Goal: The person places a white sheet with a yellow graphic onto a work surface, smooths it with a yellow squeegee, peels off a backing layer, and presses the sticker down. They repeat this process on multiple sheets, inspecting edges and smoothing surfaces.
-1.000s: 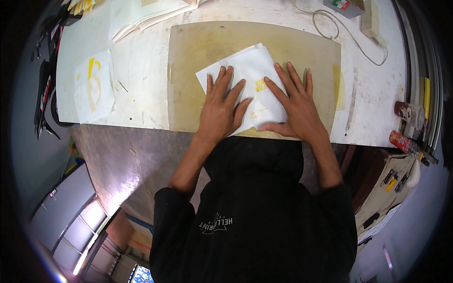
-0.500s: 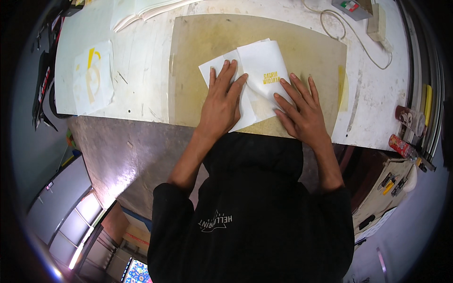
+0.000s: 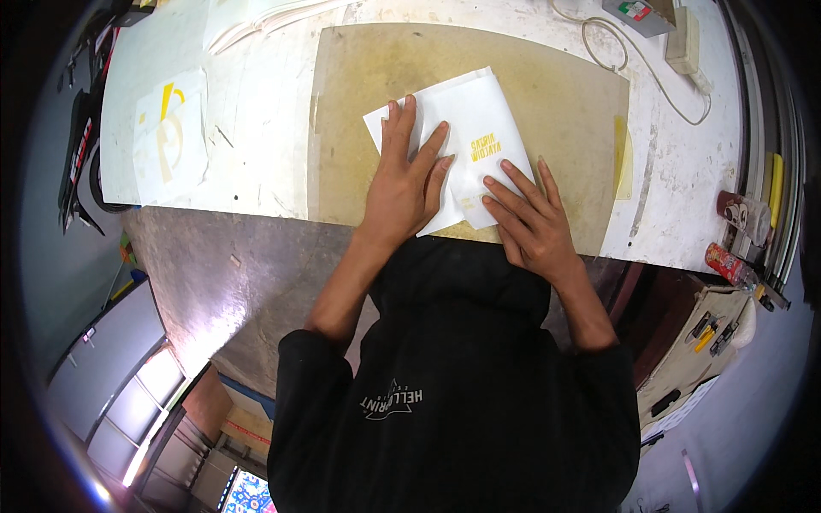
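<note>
White sheets of paper (image 3: 457,103), laid one over another and set at a slant, rest on the worn, yellowish cutting mat (image 3: 564,103). Yellow lettering (image 3: 486,147) shows on the right part of the top sheet, and a small corner at the lower edge bears fainter yellow marks. My left hand (image 3: 400,184) lies on the left side of the paper with its fingers stretched and apart. On the lower right edge of the paper rests my right hand (image 3: 534,218), its fingers also stretched out. The paper under both palms is hidden.
A pale sheet with yellow shapes (image 3: 169,137) lies at the left of the white table (image 3: 256,137). An open book or paper stack (image 3: 265,26) is at the back. A cable (image 3: 658,94) and a power strip (image 3: 682,43) sit back right; a cup (image 3: 742,215) and bottle (image 3: 729,263) stand beyond the right edge.
The lettered sheet has flipped: its yellow lettering, upside down before, now stands upright, and the sheet lies flatter. My right hand has shifted left and slightly nearer. My left thumb has spread outward.
</note>
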### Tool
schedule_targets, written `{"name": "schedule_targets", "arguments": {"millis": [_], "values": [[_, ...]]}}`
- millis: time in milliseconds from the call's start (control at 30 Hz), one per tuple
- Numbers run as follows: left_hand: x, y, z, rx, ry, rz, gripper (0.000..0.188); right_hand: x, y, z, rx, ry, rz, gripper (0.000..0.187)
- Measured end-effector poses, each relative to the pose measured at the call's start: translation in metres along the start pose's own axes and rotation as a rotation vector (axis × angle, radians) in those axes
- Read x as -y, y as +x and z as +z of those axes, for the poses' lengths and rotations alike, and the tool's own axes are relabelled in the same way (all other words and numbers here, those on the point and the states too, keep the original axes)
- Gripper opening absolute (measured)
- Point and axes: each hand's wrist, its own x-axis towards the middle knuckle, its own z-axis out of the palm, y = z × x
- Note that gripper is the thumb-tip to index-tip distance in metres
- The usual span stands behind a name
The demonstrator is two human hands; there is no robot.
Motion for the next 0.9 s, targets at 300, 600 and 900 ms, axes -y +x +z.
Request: {"name": "schedule_targets", "arguments": {"millis": [300, 600, 900], "values": [[0.003, -0.002, 0.005, -0.022, 0.018, 0.008, 0.037, 0.005, 0.022, -0.022, 0.016, 0.117, 0.049, 0.038], [0.002, -0.001, 0.003, 0.003, 0.030, -0.029, 0.040, -0.024, 0.070, -0.035, 0.208, 0.003, 0.184, 0.048], [0.002, 0.000, 0.005, 0.002, 0.056, -0.032, 0.039, -0.062, 0.102, -0.018, 0.065, 0.024, 0.109, 0.041]]}}
